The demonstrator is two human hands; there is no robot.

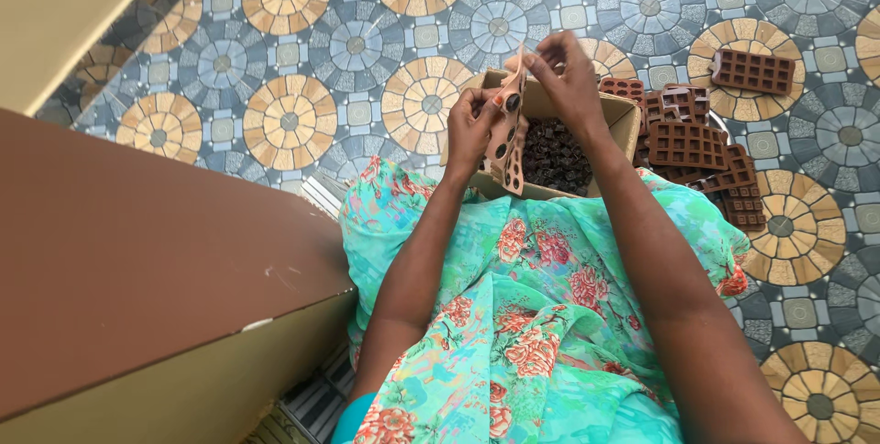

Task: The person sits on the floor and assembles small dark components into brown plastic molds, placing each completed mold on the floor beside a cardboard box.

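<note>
Pink mould sheet is hanging at upper centre of the frame, above the cardboard box of dark pieces; I'm clamping my left hand on its lower edge, my right hand pinching its top. Brown moulds are lying right of it.

I see the cardboard box at upper centre of the frame, on the floor, with dark pieces inside. Right of it lies a pile of moulds; one mould sits apart, upper right. A slab fills the lower left.
</note>
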